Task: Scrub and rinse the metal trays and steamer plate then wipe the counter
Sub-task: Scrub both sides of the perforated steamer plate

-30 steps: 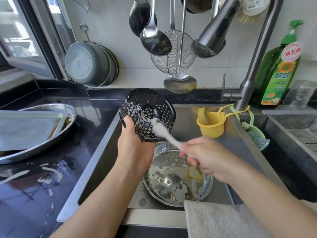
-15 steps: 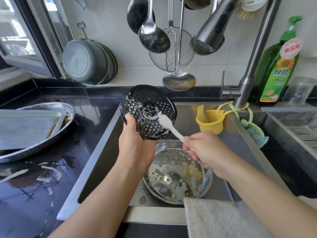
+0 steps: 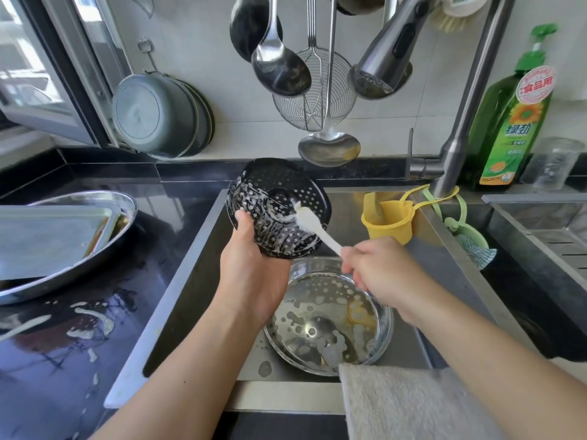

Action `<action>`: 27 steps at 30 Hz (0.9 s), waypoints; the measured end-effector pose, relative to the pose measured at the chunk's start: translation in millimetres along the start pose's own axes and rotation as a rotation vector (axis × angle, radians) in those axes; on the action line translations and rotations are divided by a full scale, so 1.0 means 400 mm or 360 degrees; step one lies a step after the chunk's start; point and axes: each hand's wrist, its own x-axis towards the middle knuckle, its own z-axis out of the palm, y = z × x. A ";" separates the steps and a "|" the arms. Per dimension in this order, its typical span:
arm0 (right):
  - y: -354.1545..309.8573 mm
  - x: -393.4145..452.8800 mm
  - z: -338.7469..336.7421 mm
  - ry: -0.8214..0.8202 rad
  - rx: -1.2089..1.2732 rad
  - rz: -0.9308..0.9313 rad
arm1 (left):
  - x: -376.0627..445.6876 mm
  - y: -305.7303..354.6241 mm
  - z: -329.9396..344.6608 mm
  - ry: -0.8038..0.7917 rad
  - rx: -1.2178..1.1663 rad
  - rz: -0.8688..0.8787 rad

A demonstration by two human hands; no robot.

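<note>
One black steamer plate [image 3: 277,207] is getting its scrub above the sink [image 3: 197,249], tilted up, soapy face toward the person; being round, it has no long axis. Left hand [image 3: 254,271] fingers are curling round its lower edge; right hand [image 3: 378,268] is gripping a white brush [image 3: 313,225]. Rinsing, trays [image 3: 57,236] and the foamy table [image 3: 63,360] are waiting, I think.

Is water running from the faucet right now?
No, the faucet head hangs dry above the sink, with no stream falling onto the soapy steamer plate.
</note>
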 end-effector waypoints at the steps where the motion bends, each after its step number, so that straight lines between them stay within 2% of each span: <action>1: -0.001 -0.011 0.006 -0.0100 -0.0007 0.0000 | -0.002 0.000 0.001 0.0018 -0.0012 -0.0021; 3: -0.003 -0.032 0.030 -0.0304 -0.0084 -0.0046 | -0.002 0.001 0.003 0.0025 -0.0033 -0.0065; 7: -0.002 0.007 0.008 0.0029 -0.0063 -0.0027 | -0.004 0.002 0.001 -0.0029 0.0019 -0.0034; 8: 0.000 0.004 0.007 0.0000 -0.0059 -0.0023 | -0.006 0.002 0.004 -0.0031 0.0017 -0.0034; 11: -0.005 -0.037 0.042 -0.0312 -0.0174 -0.0116 | -0.011 0.003 0.011 -0.0006 -0.0002 -0.0110; 13: -0.017 -0.024 0.040 -0.0210 -0.0235 -0.0156 | -0.017 0.003 0.017 -0.0028 0.0057 -0.0118; 16: -0.006 0.004 -0.001 0.0007 -0.0151 -0.0066 | -0.023 0.007 0.025 -0.0074 0.0037 -0.0103; 20: 0.004 -0.030 0.026 -0.0311 -0.0261 -0.0103 | -0.016 0.011 0.020 -0.0093 -0.0051 -0.0127; 24: -0.011 0.002 0.009 -0.0067 -0.0269 -0.0197 | -0.028 0.010 0.025 -0.0221 0.0021 -0.0206; 27: -0.001 -0.004 -0.011 -0.0129 -0.0316 -0.0211 | -0.025 0.009 0.016 -0.0310 0.0187 -0.0236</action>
